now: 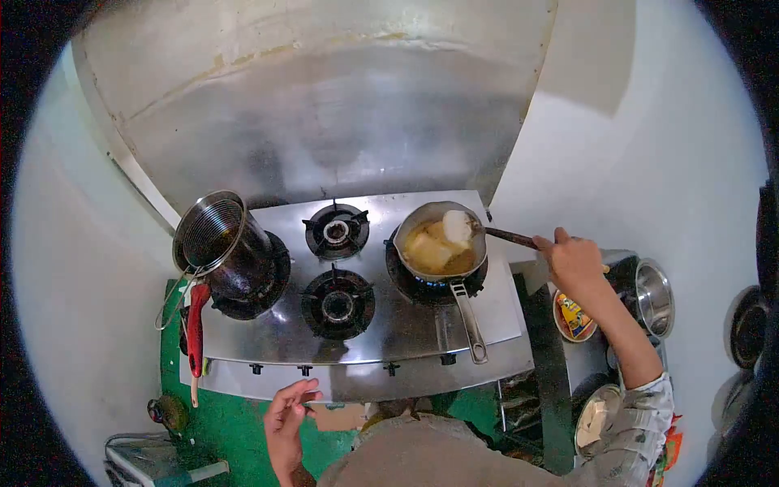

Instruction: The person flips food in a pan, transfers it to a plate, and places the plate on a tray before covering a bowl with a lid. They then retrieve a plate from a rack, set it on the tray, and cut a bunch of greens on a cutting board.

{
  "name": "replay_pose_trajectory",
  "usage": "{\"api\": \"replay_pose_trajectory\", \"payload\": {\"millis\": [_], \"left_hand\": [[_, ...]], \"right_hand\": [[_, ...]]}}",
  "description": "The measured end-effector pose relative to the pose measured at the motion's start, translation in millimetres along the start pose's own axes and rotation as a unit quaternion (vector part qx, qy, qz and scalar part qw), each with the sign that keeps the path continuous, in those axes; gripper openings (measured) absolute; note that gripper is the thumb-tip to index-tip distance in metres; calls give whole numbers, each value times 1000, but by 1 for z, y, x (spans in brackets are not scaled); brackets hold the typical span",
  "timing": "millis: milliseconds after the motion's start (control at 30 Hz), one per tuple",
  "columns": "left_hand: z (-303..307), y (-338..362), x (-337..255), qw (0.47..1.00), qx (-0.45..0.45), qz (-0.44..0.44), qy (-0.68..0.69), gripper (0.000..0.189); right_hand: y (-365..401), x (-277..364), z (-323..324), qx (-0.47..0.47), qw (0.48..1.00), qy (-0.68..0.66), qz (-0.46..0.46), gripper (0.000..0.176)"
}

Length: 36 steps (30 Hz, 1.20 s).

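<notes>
My right hand [572, 261] is closed around the dark handle of a long utensil [513, 237]. Its far end reaches over the rim into a metal saucepan [403, 225], where its head is hard to make out. Yellowish liquid in the pan surrounds a pale white piece [457, 227] and a yellow piece [428, 250]. A blue flame shows under the saucepan, and its slotted metal handle [469, 325] points toward me. My left hand [286, 418] hovers before the stove's front edge, fingers loosely bent and apart, with nothing in it.
On the left burner stands a tall dark pot [243, 264] topped by a wire strainer [213, 231]. A red-handled tool [196, 329] hangs beside it. Two bare burners [337, 231] occupy the stove's middle. At right are a metal bowl [654, 296] and a plate with pale blocks [596, 420].
</notes>
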<state>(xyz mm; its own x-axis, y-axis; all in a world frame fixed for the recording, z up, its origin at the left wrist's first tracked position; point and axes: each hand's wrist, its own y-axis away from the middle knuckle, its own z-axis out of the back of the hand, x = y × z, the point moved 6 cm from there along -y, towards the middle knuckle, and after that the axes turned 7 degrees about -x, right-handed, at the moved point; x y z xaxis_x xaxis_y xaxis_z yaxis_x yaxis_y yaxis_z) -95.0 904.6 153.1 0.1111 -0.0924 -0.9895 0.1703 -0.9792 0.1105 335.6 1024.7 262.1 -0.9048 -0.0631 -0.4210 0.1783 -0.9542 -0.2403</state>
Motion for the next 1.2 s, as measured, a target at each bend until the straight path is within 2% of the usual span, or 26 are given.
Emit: {"api": "replay_pose_trajectory", "payload": {"millis": [67, 333, 400, 533, 600, 700, 800, 1033, 1100, 1200], "left_hand": [[7, 0, 1, 999, -45, -4, 10, 50], [12, 6, 3, 998, -48, -11, 24, 49], [15, 7, 3, 998, -49, -12, 23, 49], [23, 8, 8, 998, -55, -19, 27, 47], [23, 10, 7, 998, -55, -19, 27, 47], [21, 10, 2, 998, -46, -16, 26, 47], [17, 10, 1, 999, -35, -10, 31, 47], [19, 10, 2, 999, -32, -21, 25, 45], [19, 10, 2, 999, -30, -23, 23, 45], [17, 11, 3, 999, -26, -20, 32, 45]], "right_hand": [[-6, 0, 3, 5, 1000, 7, 10, 36], [-24, 13, 16, 17, 997, 37, 62, 19], [-28, 13, 20, 50, 997, 25, 57, 14], [-28, 2, 17, 51, 999, -10, 11, 15], [-22, 1, 16, 4, 999, -38, 9, 16], [-21, 4, 6, 52, 998, -46, -1, 18], [-16, 10, -3, 27, 998, -51, 6, 19], [-15, 12, 5, 41, 998, -55, -13, 21], [-19, 12, 13, 75, 997, -24, -11, 18], [-29, 13, 23, 48, 999, -14, 16, 14]]}}
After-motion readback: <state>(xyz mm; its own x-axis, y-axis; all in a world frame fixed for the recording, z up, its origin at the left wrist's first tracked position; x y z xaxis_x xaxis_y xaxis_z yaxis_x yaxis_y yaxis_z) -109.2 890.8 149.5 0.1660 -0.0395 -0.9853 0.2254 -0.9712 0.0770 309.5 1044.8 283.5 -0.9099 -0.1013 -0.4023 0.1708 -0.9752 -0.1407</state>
